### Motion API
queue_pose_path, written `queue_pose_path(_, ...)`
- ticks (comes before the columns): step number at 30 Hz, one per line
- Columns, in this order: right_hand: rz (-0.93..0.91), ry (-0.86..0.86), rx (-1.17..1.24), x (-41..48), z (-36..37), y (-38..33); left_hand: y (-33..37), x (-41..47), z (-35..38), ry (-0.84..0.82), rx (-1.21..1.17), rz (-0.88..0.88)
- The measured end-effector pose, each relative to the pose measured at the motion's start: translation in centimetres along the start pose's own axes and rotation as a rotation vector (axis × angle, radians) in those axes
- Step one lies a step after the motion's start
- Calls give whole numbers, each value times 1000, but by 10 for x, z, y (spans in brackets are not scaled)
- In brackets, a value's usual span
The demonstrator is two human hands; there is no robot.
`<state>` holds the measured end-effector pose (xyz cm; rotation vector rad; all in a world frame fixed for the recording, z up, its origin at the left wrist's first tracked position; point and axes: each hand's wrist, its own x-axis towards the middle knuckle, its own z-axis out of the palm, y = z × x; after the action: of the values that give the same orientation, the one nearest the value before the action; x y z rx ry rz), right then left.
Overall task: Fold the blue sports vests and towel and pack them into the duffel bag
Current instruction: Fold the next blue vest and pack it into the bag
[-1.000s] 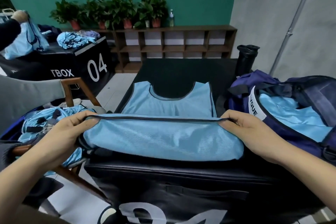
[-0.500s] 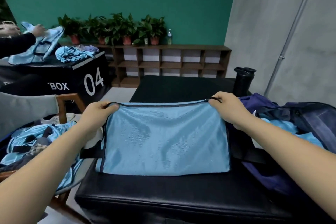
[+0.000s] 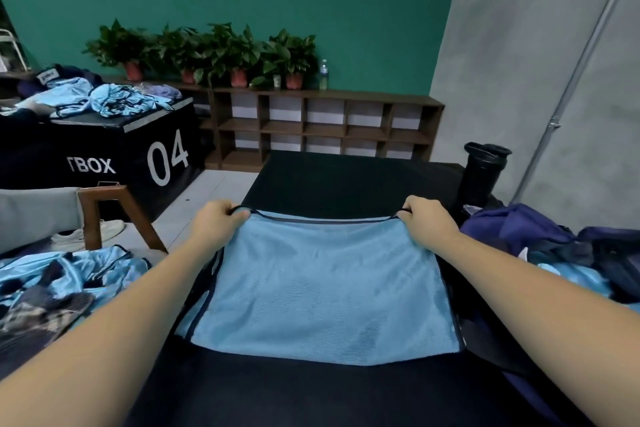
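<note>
Lying flat on a black padded box (image 3: 346, 177), one blue vest (image 3: 325, 291) is folded into a rough rectangle, its dark-trimmed hem at the far side. The left hand (image 3: 216, 224) and right hand (image 3: 427, 222) each have curled fingers pinching a far corner of that hem, both forearms stretched out over the box.

The room has a green back wall and a grey wall on the right. A low wooden shelf (image 3: 325, 128) carries four potted plants (image 3: 239, 55) and one water bottle (image 3: 323, 74). A second black box (image 3: 104, 163), marked 04, holds more crumpled blue vests.

To the right, the navy duffel bag (image 3: 519, 229) lies open just beside the vest, with blue cloth showing inside and one black tumbler (image 3: 483, 177) behind it. On the left sits a loose pile of vests (image 3: 69, 274).

Bare black surface lies beyond the hem up to the far edge, and a strip stays free along the near edge; the vest's left side runs along the box's left edge.
</note>
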<state>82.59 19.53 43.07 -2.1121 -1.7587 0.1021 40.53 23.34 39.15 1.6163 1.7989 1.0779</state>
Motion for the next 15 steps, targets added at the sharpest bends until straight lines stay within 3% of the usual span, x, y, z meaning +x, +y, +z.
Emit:
queue_pose_path(7, 14, -96, -97, 18, 30, 7, -9, 11, 14, -12, 270, 37)
queue_pose_path(15, -7, -209, -143, 26, 38, 17, -20, 23, 23, -33, 367, 19)
